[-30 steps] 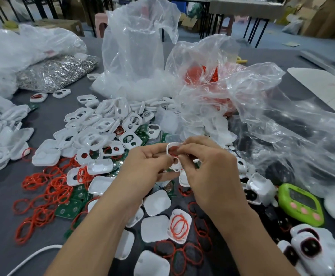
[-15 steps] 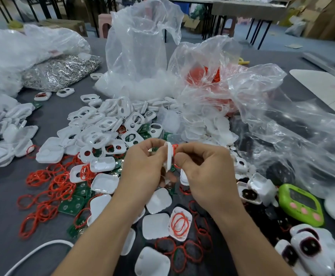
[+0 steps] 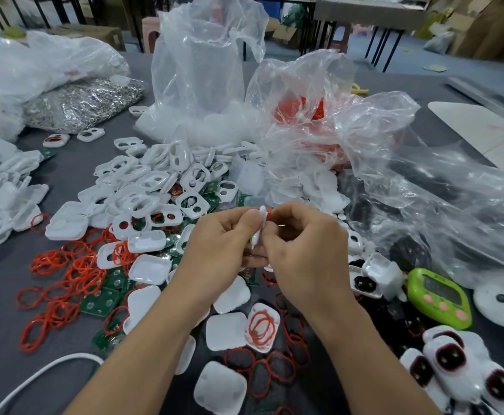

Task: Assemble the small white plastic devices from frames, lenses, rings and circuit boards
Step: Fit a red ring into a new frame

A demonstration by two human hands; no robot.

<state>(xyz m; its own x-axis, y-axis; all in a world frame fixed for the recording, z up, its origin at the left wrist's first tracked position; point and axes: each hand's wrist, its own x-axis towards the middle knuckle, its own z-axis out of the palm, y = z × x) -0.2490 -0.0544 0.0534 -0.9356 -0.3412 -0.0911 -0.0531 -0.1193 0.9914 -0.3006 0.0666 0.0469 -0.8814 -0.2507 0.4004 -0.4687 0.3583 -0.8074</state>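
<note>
My left hand [image 3: 217, 250] and my right hand [image 3: 307, 253] meet above the middle of the table. Between them stands a small white frame [image 3: 261, 226], edge-on to the camera, pinched from both sides. A bit of red ring [image 3: 269, 213] shows at its top, under my right fingertips. Loose white frames [image 3: 143, 187] are heaped behind my hands. Red rings [image 3: 65, 274] and green circuit boards [image 3: 101, 301] lie scattered at the left. White covers [image 3: 223, 330] lie in front, one with red rings [image 3: 261, 326] inside it.
Large clear plastic bags [image 3: 203, 73] stand at the back and right, one holding red parts [image 3: 301, 112]. A bag of metal pieces [image 3: 80, 103] lies back left. A green timer [image 3: 439, 298] and finished white devices [image 3: 454, 369] sit at the right. A white cable [image 3: 35, 375] runs bottom left.
The white frame has turned from facing the camera to standing edge-on between my fingers. Both hands stayed in the same place, with the right fingertips shifting along the frame's top.
</note>
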